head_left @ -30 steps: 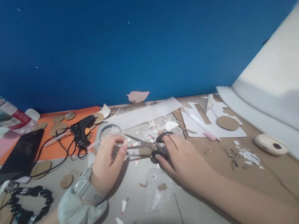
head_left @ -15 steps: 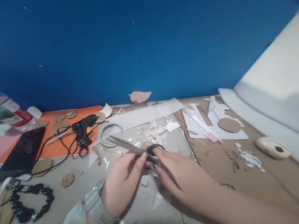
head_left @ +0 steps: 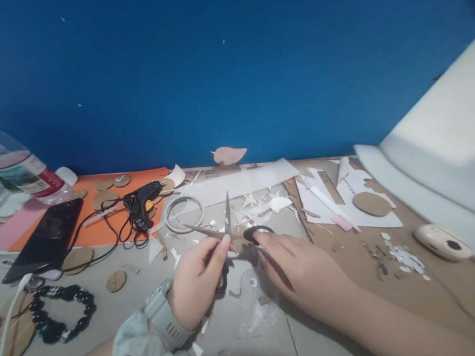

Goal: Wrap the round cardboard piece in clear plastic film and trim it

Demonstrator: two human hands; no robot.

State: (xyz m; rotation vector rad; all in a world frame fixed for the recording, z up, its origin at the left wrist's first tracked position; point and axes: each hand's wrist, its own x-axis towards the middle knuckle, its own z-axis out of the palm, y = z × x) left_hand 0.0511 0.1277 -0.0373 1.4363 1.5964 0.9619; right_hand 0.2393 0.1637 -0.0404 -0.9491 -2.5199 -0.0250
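Note:
A pair of scissors with dark handles is spread between my hands, its blades apart and pointing up and to the left. My left hand pinches around the pivot area; its thumb lies on the metal. Fingers of my right hand are at the black handle loop on the right. Another dark loop shows beneath my left hand. Below the scissors, a clear plastic piece lies on the table. A roll of tape is just beyond the blade tips.
At the left are a glue gun on orange paper, a black phone, a beaded bracelet and a tilted bottle. Cut white paper, a cardboard disc and a cream oval device lie right. Scraps surround my hands.
The scissor blades have spread apart, and a second handle loop now shows under my left hand. The view has shifted slightly, so the table objects appear farther right.

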